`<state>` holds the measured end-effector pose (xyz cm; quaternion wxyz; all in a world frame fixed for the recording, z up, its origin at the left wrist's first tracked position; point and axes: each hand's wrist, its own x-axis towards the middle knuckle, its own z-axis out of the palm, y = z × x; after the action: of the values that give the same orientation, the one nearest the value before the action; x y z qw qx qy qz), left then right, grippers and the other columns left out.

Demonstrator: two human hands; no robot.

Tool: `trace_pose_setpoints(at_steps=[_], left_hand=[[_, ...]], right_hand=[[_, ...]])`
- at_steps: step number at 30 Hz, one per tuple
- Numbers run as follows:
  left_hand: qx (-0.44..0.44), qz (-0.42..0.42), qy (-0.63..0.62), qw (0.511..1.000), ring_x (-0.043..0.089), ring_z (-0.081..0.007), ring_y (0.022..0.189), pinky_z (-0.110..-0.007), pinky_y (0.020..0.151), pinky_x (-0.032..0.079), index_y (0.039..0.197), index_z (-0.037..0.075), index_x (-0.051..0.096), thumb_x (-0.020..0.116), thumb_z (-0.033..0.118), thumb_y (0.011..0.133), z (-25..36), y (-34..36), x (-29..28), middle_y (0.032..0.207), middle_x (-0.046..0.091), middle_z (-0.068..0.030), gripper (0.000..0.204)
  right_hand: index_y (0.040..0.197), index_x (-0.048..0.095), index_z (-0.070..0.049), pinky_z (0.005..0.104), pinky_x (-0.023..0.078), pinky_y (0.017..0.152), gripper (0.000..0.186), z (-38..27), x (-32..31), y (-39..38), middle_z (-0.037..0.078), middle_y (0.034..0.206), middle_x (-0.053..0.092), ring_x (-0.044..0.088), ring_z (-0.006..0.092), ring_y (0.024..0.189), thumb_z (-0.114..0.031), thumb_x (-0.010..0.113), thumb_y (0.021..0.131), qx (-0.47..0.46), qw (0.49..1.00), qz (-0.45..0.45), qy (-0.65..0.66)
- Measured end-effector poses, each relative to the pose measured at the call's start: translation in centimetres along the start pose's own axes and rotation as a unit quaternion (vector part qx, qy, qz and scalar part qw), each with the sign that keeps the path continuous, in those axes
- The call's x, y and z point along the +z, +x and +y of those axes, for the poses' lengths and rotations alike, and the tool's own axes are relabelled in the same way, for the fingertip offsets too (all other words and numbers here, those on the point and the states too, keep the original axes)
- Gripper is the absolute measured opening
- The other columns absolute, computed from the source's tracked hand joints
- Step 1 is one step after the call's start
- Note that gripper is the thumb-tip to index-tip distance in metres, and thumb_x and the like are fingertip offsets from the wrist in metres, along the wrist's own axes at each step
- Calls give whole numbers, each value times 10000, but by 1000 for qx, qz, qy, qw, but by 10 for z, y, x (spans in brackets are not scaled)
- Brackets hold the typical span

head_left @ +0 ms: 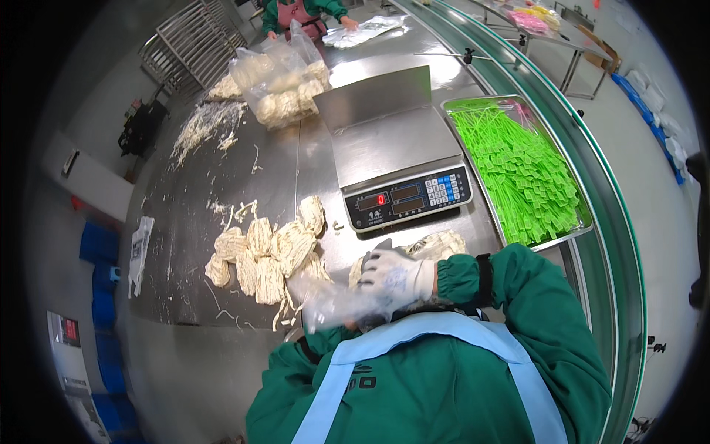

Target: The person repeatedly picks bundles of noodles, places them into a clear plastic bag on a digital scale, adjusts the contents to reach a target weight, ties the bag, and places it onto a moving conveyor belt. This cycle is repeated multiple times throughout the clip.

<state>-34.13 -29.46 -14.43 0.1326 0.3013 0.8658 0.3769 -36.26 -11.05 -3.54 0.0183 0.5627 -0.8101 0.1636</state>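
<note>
My right hand, in a white glove with grey fingertips, is closed on a clear plastic bag near my chest. The bag's loose end spreads out to the left, smeared by motion. Noodle bundles show just beyond and right of the glove, seemingly inside the same bag. My left hand is nearly all hidden behind the loose plastic; its green sleeve comes in below, and its fingers cannot be made out. Left of the bag lies a pile of loose pale noodle bundles on the steel table.
A scale with a steel pan stands ahead. A tray of green plastic ties sits on its right, beside a green-edged conveyor. Farther off are bagged noodles, scattered scraps and a co-worker handling clear bags.
</note>
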Motion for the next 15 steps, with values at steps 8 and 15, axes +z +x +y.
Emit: trace_pose_setpoints(at_steps=[8, 15], left_hand=[[27, 7, 38, 999, 322, -284, 1308, -457, 1085, 212, 1370, 57, 405, 611, 425, 807, 14, 4, -21, 1380, 394, -139, 703], [46, 19, 75, 996, 357, -280, 1268, -447, 1049, 248, 1355, 76, 428, 618, 421, 796, 11, 25, -10, 1352, 417, -128, 684]], right_hand=[[828, 625, -119, 400, 417, 836, 306, -33, -39, 2, 36, 859, 608, 570, 229, 884, -344, 712, 639, -113, 981, 151, 51], [974, 607, -116, 419, 437, 854, 389, -16, -23, -34, 52, 915, 587, 555, 243, 940, -319, 696, 654, 21, 997, 59, 52]])
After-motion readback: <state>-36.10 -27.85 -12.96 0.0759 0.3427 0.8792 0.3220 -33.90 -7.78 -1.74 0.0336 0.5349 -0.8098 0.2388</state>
